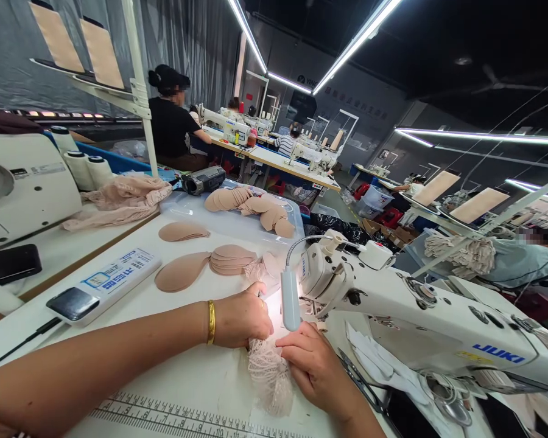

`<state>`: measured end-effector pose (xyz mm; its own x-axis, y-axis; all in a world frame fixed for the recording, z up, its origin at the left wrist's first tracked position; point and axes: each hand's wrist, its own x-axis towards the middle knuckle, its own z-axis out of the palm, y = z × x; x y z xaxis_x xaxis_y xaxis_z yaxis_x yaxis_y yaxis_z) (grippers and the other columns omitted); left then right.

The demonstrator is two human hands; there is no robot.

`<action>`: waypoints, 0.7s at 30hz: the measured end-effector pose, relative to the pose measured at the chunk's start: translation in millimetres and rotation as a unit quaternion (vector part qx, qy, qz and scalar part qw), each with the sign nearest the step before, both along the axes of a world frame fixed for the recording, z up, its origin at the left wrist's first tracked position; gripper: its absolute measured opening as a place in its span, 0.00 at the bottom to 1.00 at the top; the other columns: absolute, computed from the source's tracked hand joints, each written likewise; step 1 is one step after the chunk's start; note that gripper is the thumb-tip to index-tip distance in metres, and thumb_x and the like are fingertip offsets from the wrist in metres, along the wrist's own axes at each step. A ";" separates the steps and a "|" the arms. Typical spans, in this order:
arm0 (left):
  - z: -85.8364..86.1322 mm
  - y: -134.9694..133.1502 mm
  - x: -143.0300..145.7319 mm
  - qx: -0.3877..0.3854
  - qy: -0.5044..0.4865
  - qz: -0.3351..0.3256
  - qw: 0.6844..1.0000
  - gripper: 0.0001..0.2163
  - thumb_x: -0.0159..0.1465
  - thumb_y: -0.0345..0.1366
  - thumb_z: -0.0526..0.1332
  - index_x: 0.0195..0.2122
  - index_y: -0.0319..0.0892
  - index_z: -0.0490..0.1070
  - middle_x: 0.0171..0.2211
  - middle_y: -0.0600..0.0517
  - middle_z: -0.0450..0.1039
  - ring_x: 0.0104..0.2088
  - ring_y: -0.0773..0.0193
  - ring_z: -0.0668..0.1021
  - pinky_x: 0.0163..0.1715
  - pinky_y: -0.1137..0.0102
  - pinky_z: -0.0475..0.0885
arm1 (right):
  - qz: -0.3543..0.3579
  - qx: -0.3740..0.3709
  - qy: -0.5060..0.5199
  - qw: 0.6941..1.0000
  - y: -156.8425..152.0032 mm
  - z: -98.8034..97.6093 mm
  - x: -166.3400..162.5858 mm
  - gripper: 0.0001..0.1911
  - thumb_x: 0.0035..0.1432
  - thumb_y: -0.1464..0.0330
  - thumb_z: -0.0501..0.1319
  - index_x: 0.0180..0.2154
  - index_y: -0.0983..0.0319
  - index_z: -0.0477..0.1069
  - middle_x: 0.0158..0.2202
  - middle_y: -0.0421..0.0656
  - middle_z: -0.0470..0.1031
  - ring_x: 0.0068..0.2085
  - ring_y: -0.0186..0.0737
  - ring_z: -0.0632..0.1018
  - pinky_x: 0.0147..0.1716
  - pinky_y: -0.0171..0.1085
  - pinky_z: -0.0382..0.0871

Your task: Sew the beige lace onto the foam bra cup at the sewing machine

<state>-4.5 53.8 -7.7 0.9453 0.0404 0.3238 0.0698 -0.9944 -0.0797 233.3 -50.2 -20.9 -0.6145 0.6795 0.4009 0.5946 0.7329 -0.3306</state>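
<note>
Pale pink lace fabric [270,371] lies gathered on the white table below the sewing machine's [415,316] needle end. My left hand [242,316], with a gold bracelet at the wrist, is closed on the lace's upper end. A small dark bit shows by its index finger, too small to name. My right hand [313,365] pinches the lace's right edge, its fingertips partly hidden. A lit lamp [290,301] on a bent neck hangs just above both hands and hides the needle. Beyond my left hand lie stacked beige fabric cups [232,260] and a teardrop-shaped beige piece [182,272].
A clear plastic tray [187,210] with more beige pieces is at the back. A white box-shaped device [114,286] with a cable lies left. A printed ruler [164,420] runs along the front. Scissors [360,377] and a dark phone [411,413] lie right. Other people sit at machines beyond.
</note>
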 end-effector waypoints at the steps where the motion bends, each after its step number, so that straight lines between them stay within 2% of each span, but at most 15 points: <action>1: -0.3 -0.1 0.6 0.011 0.000 0.003 1.000 0.10 0.48 0.20 0.61 0.21 0.43 0.64 0.22 0.56 0.73 0.25 0.63 0.70 0.51 0.54 0.62 | -0.006 0.004 0.000 1.000 0.5 -1.3 1.0 0.14 0.62 0.80 0.53 0.42 0.57 0.69 0.47 0.39 0.79 0.41 0.43 0.71 0.37 0.40 0.62; 7: -8.2 -0.1 6.2 0.078 -0.037 0.010 0.996 0.12 0.46 0.18 0.58 0.20 0.42 0.59 0.19 0.58 0.65 0.23 0.65 0.63 0.46 0.55 0.63 | -0.043 0.014 0.005 0.999 5.3 -6.6 5.9 0.17 0.62 0.80 0.52 0.43 0.56 0.72 0.44 0.40 0.79 0.43 0.44 0.73 0.39 0.40 0.64; 10: -13.1 -0.5 9.2 0.091 -0.073 0.017 0.993 0.13 0.50 0.17 0.59 0.21 0.42 0.60 0.21 0.58 0.66 0.23 0.66 0.64 0.47 0.55 0.63 | -0.066 0.004 0.000 0.998 7.8 -7.0 7.6 0.17 0.61 0.80 0.50 0.41 0.57 0.72 0.41 0.42 0.78 0.43 0.44 0.73 0.39 0.39 0.65; 16: -23.5 -1.8 19.7 0.114 -0.109 0.054 0.986 0.11 0.56 0.18 0.60 0.26 0.41 0.67 0.23 0.56 0.67 0.27 0.65 0.68 0.49 0.56 0.65 | -0.152 0.004 -0.039 0.988 10.5 -14.6 12.9 0.16 0.62 0.79 0.49 0.39 0.58 0.71 0.37 0.43 0.77 0.36 0.43 0.72 0.36 0.39 0.65; 21: -30.1 -1.8 30.2 0.093 -0.131 0.079 0.984 0.10 0.62 0.20 0.59 0.28 0.41 0.69 0.26 0.52 0.70 0.32 0.63 0.71 0.52 0.53 0.67 | -0.213 0.053 -0.034 0.975 15.7 -21.0 14.3 0.16 0.64 0.75 0.51 0.48 0.59 0.72 0.39 0.46 0.78 0.40 0.48 0.74 0.38 0.42 0.70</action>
<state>25.7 52.0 -37.8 0.8148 0.0963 0.5717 0.2645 -0.9393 -0.2188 247.6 -34.5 -41.9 -0.3140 0.8357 0.4506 0.8700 0.4433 -0.2159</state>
